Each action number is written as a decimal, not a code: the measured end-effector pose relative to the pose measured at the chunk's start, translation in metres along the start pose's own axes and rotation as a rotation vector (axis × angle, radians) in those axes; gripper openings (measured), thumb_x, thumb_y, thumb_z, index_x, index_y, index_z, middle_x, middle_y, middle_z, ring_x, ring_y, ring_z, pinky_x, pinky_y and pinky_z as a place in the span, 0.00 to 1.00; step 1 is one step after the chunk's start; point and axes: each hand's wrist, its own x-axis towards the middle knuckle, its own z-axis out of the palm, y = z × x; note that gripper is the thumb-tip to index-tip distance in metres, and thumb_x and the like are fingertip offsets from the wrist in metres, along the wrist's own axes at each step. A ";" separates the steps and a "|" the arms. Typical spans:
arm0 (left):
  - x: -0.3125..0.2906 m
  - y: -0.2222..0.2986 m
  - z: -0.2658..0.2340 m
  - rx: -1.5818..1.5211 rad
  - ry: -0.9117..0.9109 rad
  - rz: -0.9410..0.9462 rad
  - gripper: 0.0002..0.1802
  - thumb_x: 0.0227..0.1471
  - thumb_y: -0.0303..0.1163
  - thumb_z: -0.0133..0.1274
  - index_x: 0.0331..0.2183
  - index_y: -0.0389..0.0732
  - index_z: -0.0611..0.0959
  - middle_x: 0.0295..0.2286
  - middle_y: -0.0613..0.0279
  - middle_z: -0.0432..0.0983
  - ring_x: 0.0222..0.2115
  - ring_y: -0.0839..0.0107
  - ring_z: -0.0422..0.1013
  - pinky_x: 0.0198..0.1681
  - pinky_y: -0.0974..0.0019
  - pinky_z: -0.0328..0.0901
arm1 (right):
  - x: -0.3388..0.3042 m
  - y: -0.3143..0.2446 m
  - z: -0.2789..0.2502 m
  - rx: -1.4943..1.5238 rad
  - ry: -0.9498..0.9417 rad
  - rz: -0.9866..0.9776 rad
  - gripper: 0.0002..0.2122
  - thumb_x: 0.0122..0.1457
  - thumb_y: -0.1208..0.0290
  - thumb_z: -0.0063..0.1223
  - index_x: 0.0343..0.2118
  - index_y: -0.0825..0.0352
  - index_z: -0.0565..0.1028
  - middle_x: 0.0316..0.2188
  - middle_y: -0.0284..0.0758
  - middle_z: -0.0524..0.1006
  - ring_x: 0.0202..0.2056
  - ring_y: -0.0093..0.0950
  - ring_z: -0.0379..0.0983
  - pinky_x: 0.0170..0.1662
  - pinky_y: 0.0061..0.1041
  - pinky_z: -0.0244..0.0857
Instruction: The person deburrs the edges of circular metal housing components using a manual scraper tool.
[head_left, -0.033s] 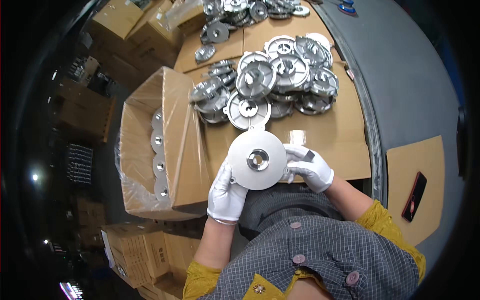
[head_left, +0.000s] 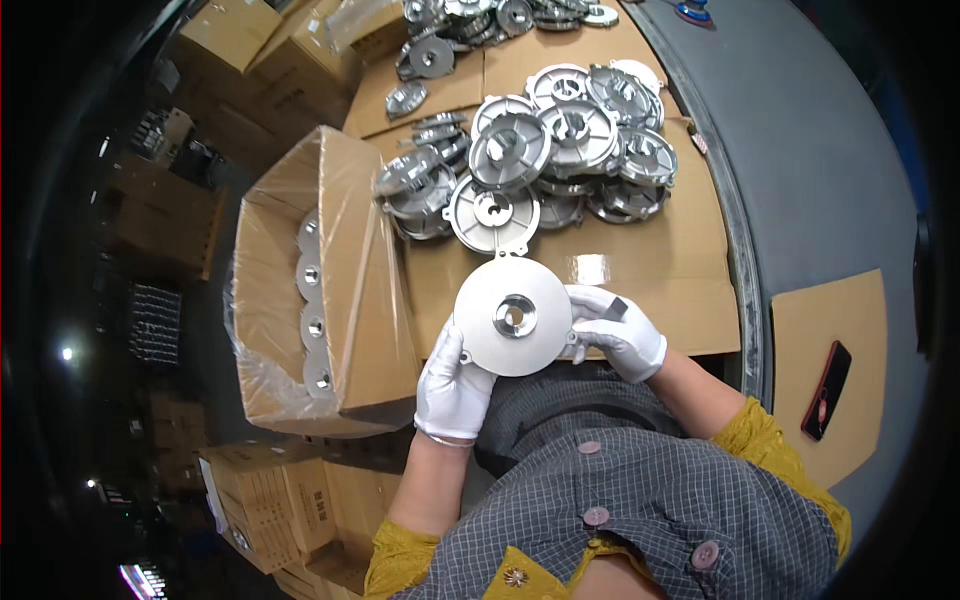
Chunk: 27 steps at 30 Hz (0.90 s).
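Cardboard sheet (head_left: 680,285) partly covered; left hand (head_left: 452,392); right hand (head_left: 625,340); both pinching metal disc (head_left: 512,350); back hidden

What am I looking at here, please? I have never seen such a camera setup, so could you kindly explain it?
There is no robot: a person works with two hands in white gloves. A wide fisheye camera on the head looks down, so straight edges appear bent. The left hand and right hand hold a round metal cover by opposite edges, its flat face toward the camera. Beyond it, a pile of similar metal covers lies on a cardboard sheet. At left, an open cardboard box with plastic lining contains more metal discs.
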 end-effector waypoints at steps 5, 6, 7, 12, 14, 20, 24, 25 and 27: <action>0.007 -0.011 -0.021 -0.146 0.058 -0.106 0.27 0.64 0.40 0.36 0.58 0.33 0.60 0.58 0.47 0.58 0.58 0.54 0.58 0.61 0.47 0.55 | 0.000 0.009 0.000 -0.023 0.031 0.068 0.23 0.59 0.76 0.49 0.58 0.72 0.62 0.41 0.40 0.76 0.32 0.24 0.74 0.33 0.19 0.70; 0.007 -0.012 -0.023 -0.155 0.071 -0.111 0.27 0.64 0.40 0.36 0.58 0.33 0.60 0.58 0.47 0.58 0.58 0.54 0.58 0.61 0.46 0.55 | -0.001 0.010 0.002 -0.030 0.040 0.088 0.23 0.59 0.76 0.49 0.58 0.73 0.62 0.40 0.40 0.76 0.32 0.24 0.74 0.33 0.19 0.70; 0.007 -0.013 -0.025 -0.163 0.084 -0.116 0.27 0.64 0.39 0.36 0.58 0.33 0.60 0.58 0.47 0.58 0.58 0.54 0.57 0.61 0.46 0.55 | -0.001 0.010 0.003 -0.036 0.047 0.106 0.23 0.59 0.75 0.49 0.58 0.73 0.63 0.39 0.40 0.76 0.32 0.24 0.74 0.33 0.19 0.70; 0.005 -0.015 -0.034 -0.145 0.001 -0.215 0.31 0.62 0.45 0.41 0.59 0.35 0.59 0.57 0.49 0.60 0.55 0.55 0.63 0.54 0.46 0.64 | 0.001 0.012 -0.001 -0.014 0.064 0.129 0.20 0.60 0.76 0.47 0.56 0.72 0.65 0.36 0.37 0.76 0.30 0.22 0.73 0.32 0.19 0.69; 0.007 -0.017 -0.048 -0.058 -0.017 -0.269 0.31 0.62 0.45 0.43 0.58 0.34 0.61 0.55 0.52 0.63 0.53 0.58 0.65 0.53 0.49 0.66 | 0.004 0.012 -0.005 -0.088 0.052 0.208 0.19 0.60 0.75 0.48 0.55 0.72 0.66 0.36 0.36 0.76 0.30 0.21 0.73 0.32 0.18 0.68; 0.016 -0.053 -0.060 0.079 0.219 -0.230 0.30 0.56 0.29 0.53 0.58 0.45 0.62 0.53 0.57 0.66 0.50 0.62 0.69 0.50 0.53 0.70 | 0.006 0.052 -0.031 -0.683 0.342 0.090 0.17 0.56 0.66 0.60 0.43 0.73 0.73 0.29 0.33 0.77 0.31 0.19 0.70 0.36 0.21 0.66; 0.011 -0.069 -0.062 0.132 0.242 -0.153 0.30 0.56 0.25 0.52 0.58 0.46 0.61 0.52 0.57 0.66 0.51 0.61 0.67 0.51 0.53 0.69 | 0.008 0.032 -0.011 -0.609 0.311 0.451 0.16 0.55 0.63 0.62 0.34 0.73 0.74 0.26 0.31 0.75 0.30 0.18 0.68 0.35 0.20 0.64; 0.011 -0.071 -0.058 0.128 0.243 -0.161 0.30 0.56 0.25 0.52 0.58 0.46 0.61 0.52 0.57 0.66 0.51 0.61 0.67 0.51 0.53 0.69 | 0.009 0.034 -0.008 -0.571 0.319 0.471 0.17 0.54 0.60 0.62 0.30 0.72 0.74 0.26 0.32 0.75 0.29 0.18 0.67 0.34 0.20 0.64; 0.012 -0.072 -0.052 0.097 0.228 -0.124 0.29 0.57 0.24 0.50 0.58 0.46 0.61 0.52 0.57 0.66 0.51 0.61 0.67 0.51 0.53 0.69 | 0.009 0.049 -0.005 -0.523 0.335 0.423 0.16 0.54 0.60 0.62 0.29 0.71 0.74 0.24 0.30 0.73 0.28 0.17 0.65 0.32 0.20 0.62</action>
